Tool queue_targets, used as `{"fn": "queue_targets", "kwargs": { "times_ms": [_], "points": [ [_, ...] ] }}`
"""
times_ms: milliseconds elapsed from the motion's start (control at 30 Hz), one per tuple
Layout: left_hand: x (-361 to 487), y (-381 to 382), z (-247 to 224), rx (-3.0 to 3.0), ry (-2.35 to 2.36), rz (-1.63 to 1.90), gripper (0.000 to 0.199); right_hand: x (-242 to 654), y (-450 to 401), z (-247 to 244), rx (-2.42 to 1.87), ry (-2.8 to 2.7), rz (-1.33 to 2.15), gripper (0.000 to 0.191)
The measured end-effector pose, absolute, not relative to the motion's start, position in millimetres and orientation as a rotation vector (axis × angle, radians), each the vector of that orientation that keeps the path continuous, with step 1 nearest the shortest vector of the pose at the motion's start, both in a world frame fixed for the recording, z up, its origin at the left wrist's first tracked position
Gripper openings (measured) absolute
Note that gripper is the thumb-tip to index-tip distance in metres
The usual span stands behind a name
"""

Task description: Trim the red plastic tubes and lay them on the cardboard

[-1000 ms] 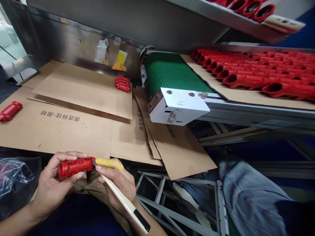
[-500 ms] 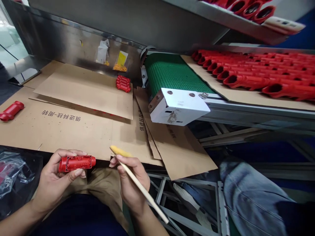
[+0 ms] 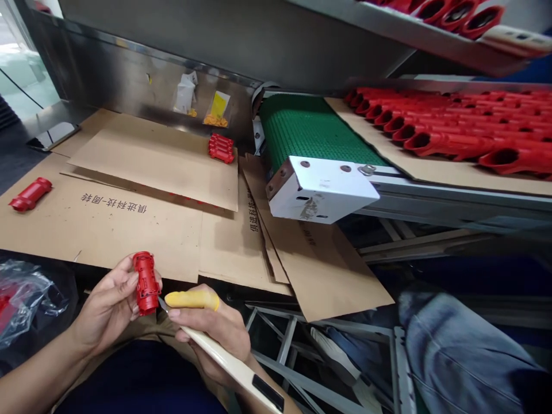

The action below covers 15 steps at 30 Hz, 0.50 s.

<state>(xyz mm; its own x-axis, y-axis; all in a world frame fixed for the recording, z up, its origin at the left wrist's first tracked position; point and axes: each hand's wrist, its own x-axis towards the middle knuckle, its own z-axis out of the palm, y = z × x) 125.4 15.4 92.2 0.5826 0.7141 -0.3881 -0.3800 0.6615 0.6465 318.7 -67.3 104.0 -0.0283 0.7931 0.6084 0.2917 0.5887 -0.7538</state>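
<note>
My left hand (image 3: 107, 305) grips a red plastic part (image 3: 146, 283), which stands nearly upright between thumb and fingers. A knife with a long cream handle (image 3: 228, 363) is held in my right hand (image 3: 215, 328), its thin blade beside the lower right side of the part. A yellow cover is on one finger of that hand. Another red part (image 3: 31, 194) lies at the left on the cardboard (image 3: 129, 236), and a small group of red parts (image 3: 221, 148) rests on the upper cardboard sheet.
A green conveyor belt (image 3: 314, 129) with a white end bracket (image 3: 321, 190) carries rows of red parts (image 3: 466, 135). Small bags (image 3: 218, 108) lie behind the cardboard. A person's jeans-clad leg (image 3: 457, 345) is at right, a plastic bag (image 3: 32, 305) at left.
My left hand has turned the red part from lying sideways to nearly upright. My right hand has moved left, bringing the blade close to it. The view has shifted slightly.
</note>
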Motion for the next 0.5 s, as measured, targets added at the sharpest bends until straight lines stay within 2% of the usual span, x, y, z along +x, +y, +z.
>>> {"fn": "queue_targets", "kwargs": {
  "times_ms": [267, 500],
  "points": [
    [128, 16, 94, 0.538, 0.603, 0.678, 0.035, 310, -63, 96, -0.837, -1.648, 0.511, 0.037],
    [126, 14, 86, 0.541, 0.668, 0.708, 0.046, 313, -66, 110, -0.961, -1.719, 0.514, 0.027]
  ]
}}
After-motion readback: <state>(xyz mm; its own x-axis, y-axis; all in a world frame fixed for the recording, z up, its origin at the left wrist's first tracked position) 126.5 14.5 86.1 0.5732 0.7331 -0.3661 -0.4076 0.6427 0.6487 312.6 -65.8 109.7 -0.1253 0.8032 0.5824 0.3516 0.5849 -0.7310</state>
